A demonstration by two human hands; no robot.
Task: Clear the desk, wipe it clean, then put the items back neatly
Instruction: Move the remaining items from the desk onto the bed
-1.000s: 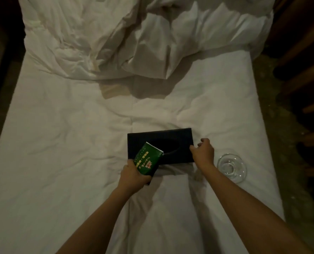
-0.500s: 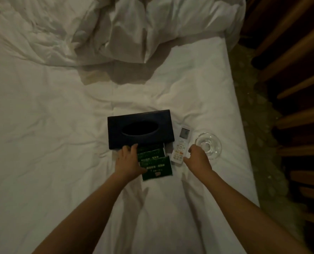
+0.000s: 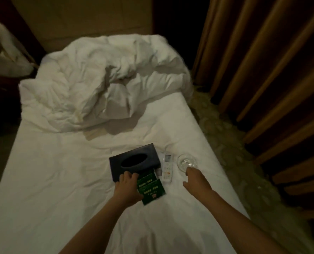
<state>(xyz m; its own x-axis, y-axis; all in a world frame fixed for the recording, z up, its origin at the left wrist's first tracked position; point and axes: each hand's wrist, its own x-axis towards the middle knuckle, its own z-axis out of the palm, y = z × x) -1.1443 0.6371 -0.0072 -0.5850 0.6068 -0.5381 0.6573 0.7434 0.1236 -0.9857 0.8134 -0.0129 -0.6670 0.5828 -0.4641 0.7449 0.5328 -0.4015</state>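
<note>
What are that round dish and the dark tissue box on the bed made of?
The round dish looks like clear glass: the white sheet shows through and its rim glints. The tissue box has a dark, smooth, slightly shiny surface, perhaps leatherette or plastic; the dim light leaves that open.

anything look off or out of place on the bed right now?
Nothing spilled or broken. The odd part: desk items sit on the bed sheet, namely tissue box, green packets, remote and glass dish. The packets overlap askew, partly under the left hand. The duvet is bunched at the far end.
</note>
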